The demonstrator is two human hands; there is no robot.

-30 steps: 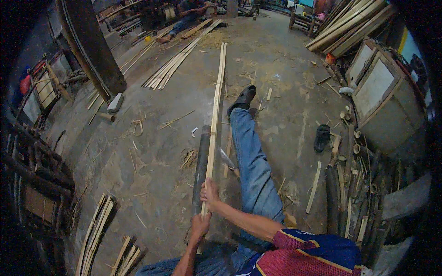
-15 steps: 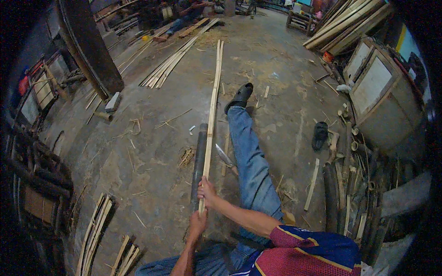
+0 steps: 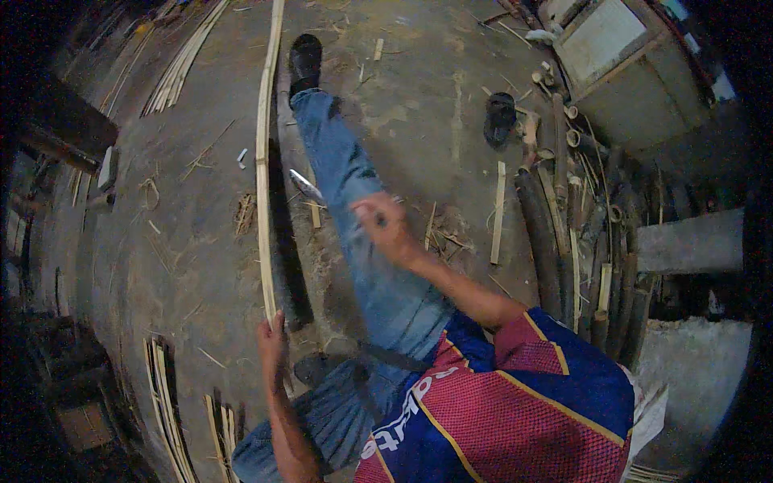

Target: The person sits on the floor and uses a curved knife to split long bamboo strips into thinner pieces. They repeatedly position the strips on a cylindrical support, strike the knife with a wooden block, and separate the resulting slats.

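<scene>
My left hand [image 3: 272,342] is closed around the near end of a long, pale split bamboo strip [image 3: 262,173], which runs away from me past the upper edge of the view. Beside and partly beneath the strip, a dark pole [image 3: 286,249] lies on the floor. Over my outstretched right leg hovers my right hand [image 3: 385,227], slightly blurred, its fingers loosely bent and apart, with nothing seen in it. A knife [image 3: 306,186] rests on the floor just left of that leg, its handle end hidden.
Bundles of split strips lie at the near left [image 3: 165,402] and far left [image 3: 183,64]. Bamboo poles [image 3: 555,209] are heaped along the right, next to a pale-panelled cabinet [image 3: 620,56]. A loose black shoe [image 3: 499,119] and scattered scraps are on the floor.
My right hand has let go of the strip and moved right, over my leg. My left hand keeps its hold. The view has tilted down and swung right.
</scene>
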